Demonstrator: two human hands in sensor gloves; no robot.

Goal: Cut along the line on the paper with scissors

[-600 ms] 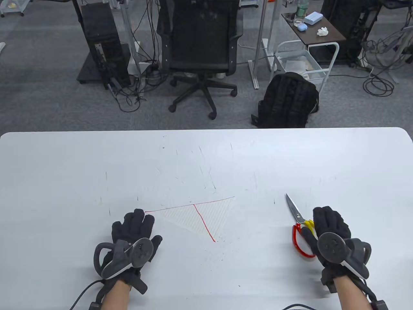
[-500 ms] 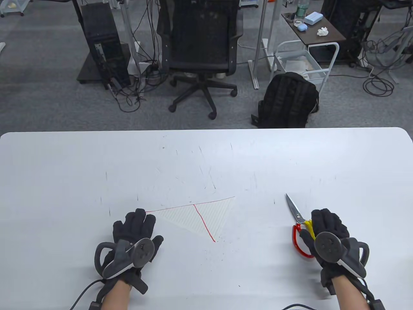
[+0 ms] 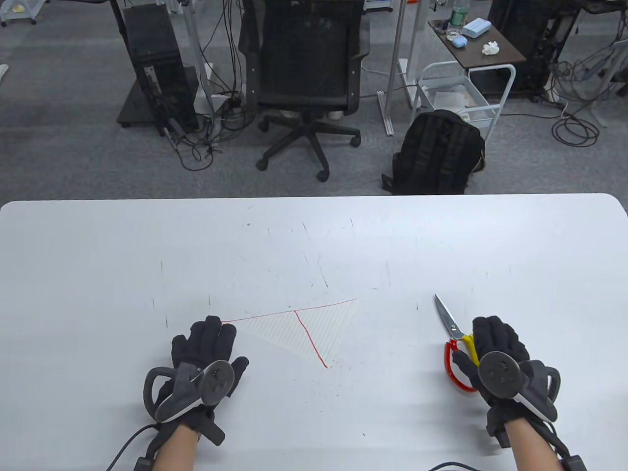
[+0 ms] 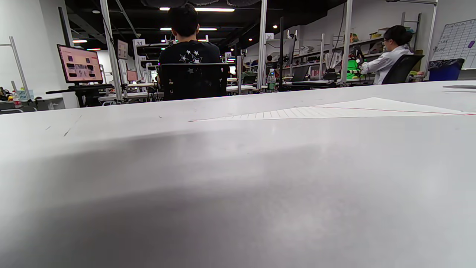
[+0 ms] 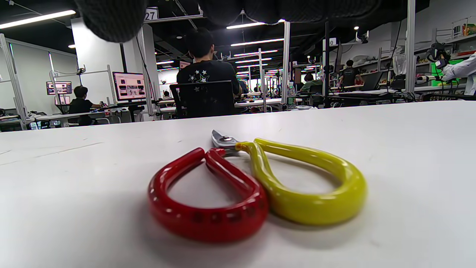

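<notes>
Right hand (image 3: pixel 495 351) grip: fingers arched over scissors (image 3: pixel 458 346) handles, none through loops; scissors flat on counter (image 3: pixel 314 235), blades together. Since half second ago hand crept slightly left over yellow loop: pickup starting. Left hand (image 3: pixel 208 351) flat, unmoved, just beside paper (image 3: pixel 299 331); red line (image 3: pixel 311 338) uncut.

Table view looks steeply down — both wrist views skim the tabletop (image 3: pixel 314 235).
</notes>
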